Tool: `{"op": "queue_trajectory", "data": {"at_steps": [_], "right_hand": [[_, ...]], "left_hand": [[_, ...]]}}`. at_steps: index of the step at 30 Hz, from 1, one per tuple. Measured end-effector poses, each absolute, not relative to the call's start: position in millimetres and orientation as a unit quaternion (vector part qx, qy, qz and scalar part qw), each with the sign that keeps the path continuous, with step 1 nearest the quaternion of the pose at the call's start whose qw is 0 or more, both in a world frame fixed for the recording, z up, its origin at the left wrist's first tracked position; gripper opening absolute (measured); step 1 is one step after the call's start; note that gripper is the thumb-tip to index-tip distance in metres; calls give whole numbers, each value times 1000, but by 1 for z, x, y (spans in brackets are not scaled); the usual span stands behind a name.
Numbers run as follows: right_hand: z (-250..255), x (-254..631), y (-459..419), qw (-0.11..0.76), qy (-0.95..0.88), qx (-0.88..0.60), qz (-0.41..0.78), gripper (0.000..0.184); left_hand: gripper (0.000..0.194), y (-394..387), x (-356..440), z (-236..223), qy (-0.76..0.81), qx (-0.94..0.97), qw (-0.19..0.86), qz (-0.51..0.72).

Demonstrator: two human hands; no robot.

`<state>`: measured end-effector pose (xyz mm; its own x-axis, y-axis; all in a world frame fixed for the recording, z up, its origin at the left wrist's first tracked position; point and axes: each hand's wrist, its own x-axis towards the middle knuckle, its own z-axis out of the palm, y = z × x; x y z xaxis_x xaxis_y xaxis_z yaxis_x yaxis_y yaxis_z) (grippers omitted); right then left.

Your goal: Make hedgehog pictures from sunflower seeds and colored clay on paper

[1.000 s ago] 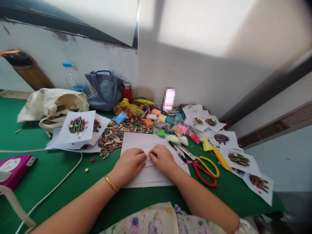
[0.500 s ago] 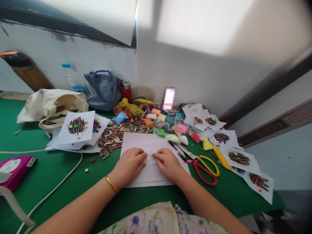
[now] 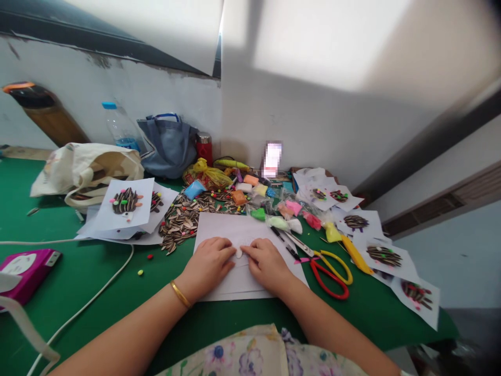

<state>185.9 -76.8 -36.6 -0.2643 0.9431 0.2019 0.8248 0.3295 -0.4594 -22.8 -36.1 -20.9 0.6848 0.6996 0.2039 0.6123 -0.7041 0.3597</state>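
Both of my hands rest on a white sheet of paper (image 3: 219, 227) lying on the green table (image 3: 97, 282). My left hand (image 3: 207, 263), with a gold bangle on the wrist, has its fingers curled, and its fingertips press a small white lump of clay (image 3: 238, 253) on the sheet. My right hand (image 3: 266, 261) lies palm down beside it, fingers bent, with the fingertips at the same lump. A pile of sunflower seeds (image 3: 180, 222) lies just left of the sheet.
Red scissors (image 3: 329, 282) and yellow scissors (image 3: 336, 261) lie right of the sheet. Coloured clay packets (image 3: 289, 209) sit behind it. Seed hedgehog pictures (image 3: 125, 203) lie left and right (image 3: 385, 256). Bags (image 3: 86, 167), a water bottle (image 3: 117, 125), a white cable (image 3: 97, 292) and a magenta box (image 3: 23, 266) stand left.
My right hand slid slightly away from the left hand, then came back toward the lump. The white clay lump now shows between the fingertips.
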Motion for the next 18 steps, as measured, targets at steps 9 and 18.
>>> {"op": "queue_trajectory", "data": {"at_steps": [9, 18], "right_hand": [[-37, 188, -76, 241, -781, -558, 142, 40], [-35, 187, -77, 233, -783, -560, 137, 41]], "left_hand": [[37, -38, -20, -22, 369, 906, 124, 168], [34, -40, -17, -19, 375, 908, 104, 154]]}}
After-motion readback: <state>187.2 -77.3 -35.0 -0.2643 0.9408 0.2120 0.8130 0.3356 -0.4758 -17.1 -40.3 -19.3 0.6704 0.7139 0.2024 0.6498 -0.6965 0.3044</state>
